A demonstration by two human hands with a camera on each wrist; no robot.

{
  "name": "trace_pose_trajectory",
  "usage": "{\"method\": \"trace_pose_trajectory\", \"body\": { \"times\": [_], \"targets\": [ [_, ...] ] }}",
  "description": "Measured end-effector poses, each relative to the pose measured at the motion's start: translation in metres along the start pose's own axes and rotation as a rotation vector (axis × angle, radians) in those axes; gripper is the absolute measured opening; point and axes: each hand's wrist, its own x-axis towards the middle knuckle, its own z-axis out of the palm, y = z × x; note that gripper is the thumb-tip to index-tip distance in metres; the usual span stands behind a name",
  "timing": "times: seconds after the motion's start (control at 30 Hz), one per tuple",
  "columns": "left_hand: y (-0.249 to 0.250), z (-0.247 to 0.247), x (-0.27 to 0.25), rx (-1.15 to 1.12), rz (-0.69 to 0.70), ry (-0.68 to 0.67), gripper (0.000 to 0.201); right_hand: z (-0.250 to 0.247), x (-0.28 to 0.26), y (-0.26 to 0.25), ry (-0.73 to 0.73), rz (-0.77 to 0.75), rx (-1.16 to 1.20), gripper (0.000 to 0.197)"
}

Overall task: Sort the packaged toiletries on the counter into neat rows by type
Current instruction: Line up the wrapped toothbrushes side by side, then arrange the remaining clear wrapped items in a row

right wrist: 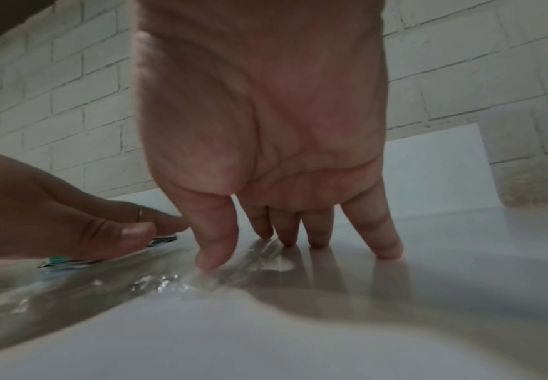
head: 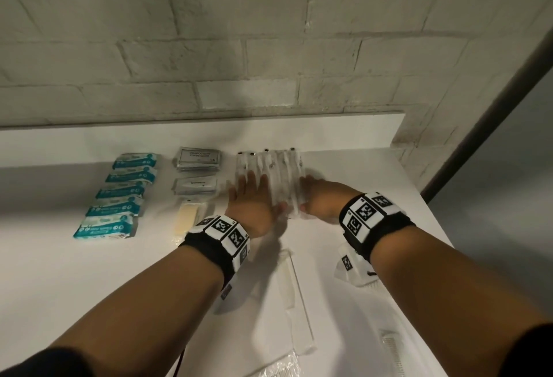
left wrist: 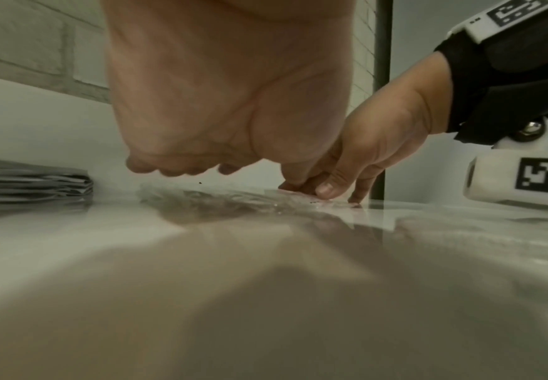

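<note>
Five teal packets (head: 119, 194), two grey sachet stacks (head: 198, 159), one soap (head: 187, 218)

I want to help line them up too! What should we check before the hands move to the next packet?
1. Left hand lies flat on the clear packets, fingers straight: ok.
2. Right hand touches the clear packets' right edge with its fingertips: ok.
3. Clear packets side by side in one even row: cannot tell, the hands cover the near ends.
4. Teal packets in their own row: ok.
5. Grey sachets stacked in the middle row: ok.
6. Loose packets by the near counter edge already sorted: not ok, they lie scattered under the arms.
</note>
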Motion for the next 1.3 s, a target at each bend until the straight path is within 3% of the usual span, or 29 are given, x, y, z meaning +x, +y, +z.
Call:
{"method": "trace_pose_trajectory", "body": {
  "times": [0.17,0.27,0.33,0.43,0.53,0.6,0.67,0.73,0.9,0.97,1.1,1.2,1.3],
  "targets": [
    [-0.005,0.000,0.003,-0.026,-0.039,-0.062,0.082,-0.003,0.000,0.003,-0.009,0.024,0.055,0.071],
    [-0.003,-0.003,0.000,-0.053,-0.016,-0.010,0.080,-0.003,-0.001,0.008,0.005,0.068,0.215,0.075],
    [-0.003,-0.006,-0.005,-0.080,0.080,0.092,0.072,-0.002,-0.007,0.014,0.026,0.085,0.225,0.072],
    [0.000,-0.013,-0.025,-0.129,0.366,0.219,0.057,-0.004,-0.035,0.026,0.001,0.081,0.091,0.068],
    [0.009,-0.022,-0.057,-0.131,0.662,-0.002,0.055,0.000,-0.073,0.042,-0.038,0.083,0.068,0.068],
    [0.018,-0.024,-0.079,-0.105,0.736,-0.187,0.056,0.009,-0.099,0.049,-0.058,0.127,0.049,0.068],
    [0.025,-0.019,-0.093,0.009,0.708,-0.237,0.061,0.025,-0.121,0.051,-0.087,0.169,-0.029,0.069],
    [0.029,-0.012,-0.100,0.154,0.652,-0.190,0.058,0.043,-0.133,0.048,-0.052,0.199,-0.091,0.063],
    [0.032,-0.005,-0.107,0.095,0.380,-0.196,0.039,0.065,-0.153,0.053,-0.010,0.326,0.060,0.042],
    [0.032,-0.006,-0.113,0.135,0.382,-0.220,0.023,0.068,-0.165,0.056,0.002,0.356,0.090,0.032],
    [0.032,-0.007,-0.127,0.071,0.368,-0.182,0.022,0.074,-0.193,0.061,0.241,0.404,0.272,0.025],
    [0.031,-0.010,-0.144,-0.041,0.323,-0.140,0.029,0.082,-0.217,0.052,0.191,0.452,0.324,0.033],
    [0.028,-0.016,-0.168,0.057,0.319,-0.250,0.034,0.103,-0.235,0.037,0.060,0.490,0.288,0.056]
  ]
}}
